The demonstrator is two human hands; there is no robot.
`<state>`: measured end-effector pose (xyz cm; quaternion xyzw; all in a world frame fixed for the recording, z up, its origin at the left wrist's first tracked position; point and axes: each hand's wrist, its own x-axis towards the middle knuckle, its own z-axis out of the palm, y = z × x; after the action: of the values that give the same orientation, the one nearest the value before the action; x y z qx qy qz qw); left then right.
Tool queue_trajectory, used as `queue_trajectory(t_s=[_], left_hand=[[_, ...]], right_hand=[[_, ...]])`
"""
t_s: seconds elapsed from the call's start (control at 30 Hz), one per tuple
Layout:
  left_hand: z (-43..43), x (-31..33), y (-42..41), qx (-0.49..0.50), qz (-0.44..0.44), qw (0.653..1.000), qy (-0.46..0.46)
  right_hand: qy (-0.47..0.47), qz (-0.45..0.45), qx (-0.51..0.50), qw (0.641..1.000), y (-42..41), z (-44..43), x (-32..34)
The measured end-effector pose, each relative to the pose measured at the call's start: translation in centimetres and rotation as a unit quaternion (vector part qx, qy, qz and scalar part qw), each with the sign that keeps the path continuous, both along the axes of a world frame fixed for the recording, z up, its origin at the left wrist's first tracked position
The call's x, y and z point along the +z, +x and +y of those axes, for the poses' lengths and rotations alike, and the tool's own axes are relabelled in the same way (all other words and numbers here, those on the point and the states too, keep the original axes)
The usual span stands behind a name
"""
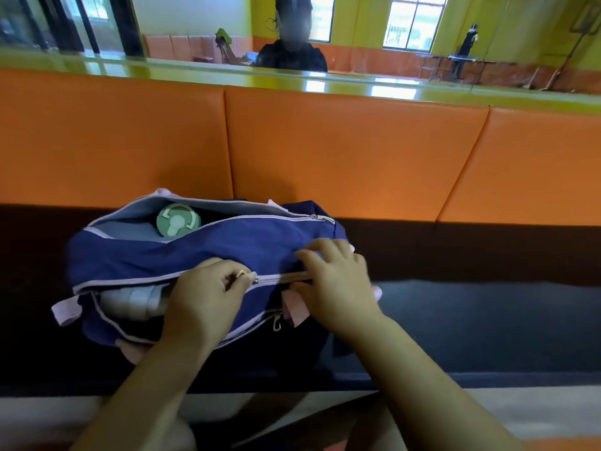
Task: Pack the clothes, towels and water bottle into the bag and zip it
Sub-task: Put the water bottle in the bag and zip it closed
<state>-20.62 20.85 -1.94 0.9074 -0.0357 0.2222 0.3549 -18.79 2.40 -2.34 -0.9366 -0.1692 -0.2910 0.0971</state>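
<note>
A navy blue bag with pink trim lies on a dark bench seat. Its rear compartment gapes open, showing the green lid of the water bottle. The front compartment is partly zipped; light folded cloth shows in the open left part. My left hand pinches the front zipper pull at mid-bag. My right hand presses down on the bag's right end beside the closed stretch of zipper, holding the fabric.
Orange padded backrest panels rise behind the bench. Above them a mirror reflects a seated person and a yellow room. A pink strap sticks out at the bag's left end. Dark seat surface extends to the right.
</note>
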Motion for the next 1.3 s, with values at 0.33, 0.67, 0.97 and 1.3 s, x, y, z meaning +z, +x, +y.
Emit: queue_trajectory(t_s=[0.33, 0.67, 0.97, 1.3], left_hand=[[4.6, -0.1, -0.9, 0.035, 0.048, 0.998, -0.002], [9.2, -0.8, -2.9, 0.038, -0.056, 0.998, 0.010], [13.0, -1.4, -4.6, 0.116, -0.110, 0.985, 0.061], [18.0, -2.0, -4.5, 0.232, 0.003, 0.973, 0.010]], right_hand=[[0.034, 0.030, 0.034, 0.998, 0.7, 1.0, -1.4], [-0.052, 0.051, 0.085, 0.994, -0.3, 6.3, 0.8], [-0.018, 0.016, 0.113, 0.993, 0.7, 8.0, -1.0], [0.000, 0.013, 0.123, 0.992, 0.2, 7.3, -1.3]])
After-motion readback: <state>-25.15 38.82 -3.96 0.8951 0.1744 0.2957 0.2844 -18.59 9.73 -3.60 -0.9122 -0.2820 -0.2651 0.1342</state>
